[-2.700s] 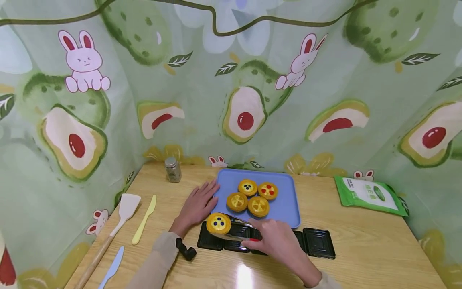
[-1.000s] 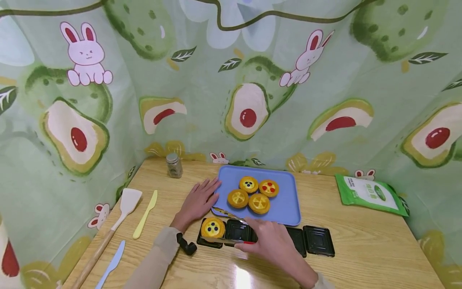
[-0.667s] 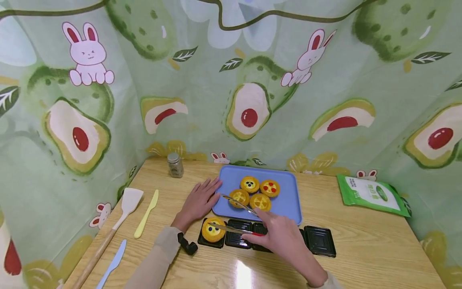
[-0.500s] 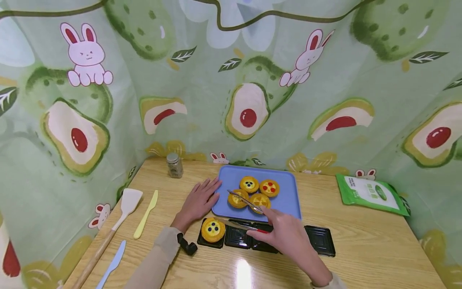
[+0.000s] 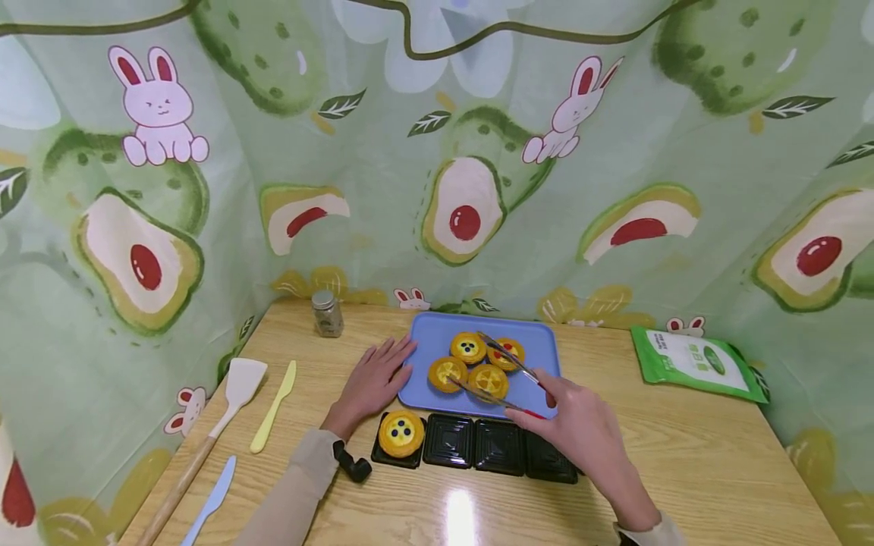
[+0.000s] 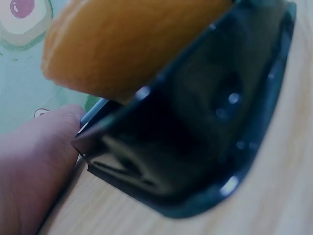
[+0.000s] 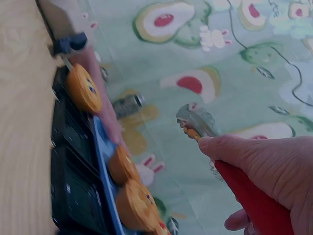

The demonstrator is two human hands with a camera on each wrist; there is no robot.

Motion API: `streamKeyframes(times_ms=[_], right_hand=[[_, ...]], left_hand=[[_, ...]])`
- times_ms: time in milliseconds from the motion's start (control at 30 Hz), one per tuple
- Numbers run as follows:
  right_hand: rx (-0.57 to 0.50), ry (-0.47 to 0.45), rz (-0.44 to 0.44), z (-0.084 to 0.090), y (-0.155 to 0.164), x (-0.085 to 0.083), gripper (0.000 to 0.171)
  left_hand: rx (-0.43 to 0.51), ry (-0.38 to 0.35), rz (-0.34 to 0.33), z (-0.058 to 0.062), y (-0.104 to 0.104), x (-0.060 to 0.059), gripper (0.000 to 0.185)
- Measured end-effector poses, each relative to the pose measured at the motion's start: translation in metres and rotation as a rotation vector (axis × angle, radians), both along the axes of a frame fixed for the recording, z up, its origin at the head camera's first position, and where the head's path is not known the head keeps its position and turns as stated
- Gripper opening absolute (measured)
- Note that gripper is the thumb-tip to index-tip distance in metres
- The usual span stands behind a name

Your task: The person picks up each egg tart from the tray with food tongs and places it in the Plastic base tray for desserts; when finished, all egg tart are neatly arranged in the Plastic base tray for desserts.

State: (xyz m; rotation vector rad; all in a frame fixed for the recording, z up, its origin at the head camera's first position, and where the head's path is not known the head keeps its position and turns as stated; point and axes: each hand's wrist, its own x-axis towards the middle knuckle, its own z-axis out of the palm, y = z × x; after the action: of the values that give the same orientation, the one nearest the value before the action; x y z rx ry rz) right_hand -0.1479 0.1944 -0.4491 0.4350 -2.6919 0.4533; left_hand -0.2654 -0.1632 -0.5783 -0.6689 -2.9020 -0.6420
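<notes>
With one tart [image 5: 400, 431] already in the black tray [image 5: 498, 447], the right hand [image 5: 580, 432] grips spread tongs [image 5: 501, 377] over the blue tray [image 5: 546, 341]'s tarts, needing to close on one, while the flat left hand [image 5: 372, 383] steadies that tray.

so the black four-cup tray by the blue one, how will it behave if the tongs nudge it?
The black cup tray looks thin, glossy moulded plastic, so it is probably light and apt to slide on the shiny wooden table. With only one tart in its left end cup, it may pivot rather than shift straight. Its walls likely flex if pinched.
</notes>
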Motion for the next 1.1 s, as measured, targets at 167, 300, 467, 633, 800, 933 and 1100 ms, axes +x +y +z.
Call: streamKeyframes(times_ms=[167, 300, 467, 633, 800, 933, 1100], right_hand=[[-0.017, 0.014, -0.044, -0.001, 0.016, -0.012, 0.064], [-0.037, -0.058, -0.1, -0.002, 0.023, -0.016, 0.066], [-0.02, -0.113, -0.115, -0.004, 0.028, -0.019, 0.063], [0.02, -0.152, -0.088, -0.006, 0.033, -0.023, 0.06], [0.05, -0.222, -0.058, -0.009, 0.037, -0.026, 0.073], [0.055, -0.251, -0.038, -0.015, 0.038, -0.029, 0.06], [0.074, -0.226, -0.01, -0.026, 0.038, -0.033, 0.058]], left_hand=[[-0.015, -0.015, 0.011, 0.001, 0.0, 0.0, 0.058], [0.002, -0.01, 0.007, 0.001, 0.0, 0.001, 0.057], [0.029, -0.004, 0.002, 0.001, 0.0, 0.001, 0.057], [0.023, 0.002, 0.003, 0.0, 0.0, 0.0, 0.058], [0.025, 0.012, -0.002, -0.002, 0.0, -0.001, 0.058], [0.015, -0.001, 0.005, -0.001, 0.0, -0.001, 0.058], [0.0, -0.018, 0.013, 0.001, 0.0, 0.0, 0.058]])
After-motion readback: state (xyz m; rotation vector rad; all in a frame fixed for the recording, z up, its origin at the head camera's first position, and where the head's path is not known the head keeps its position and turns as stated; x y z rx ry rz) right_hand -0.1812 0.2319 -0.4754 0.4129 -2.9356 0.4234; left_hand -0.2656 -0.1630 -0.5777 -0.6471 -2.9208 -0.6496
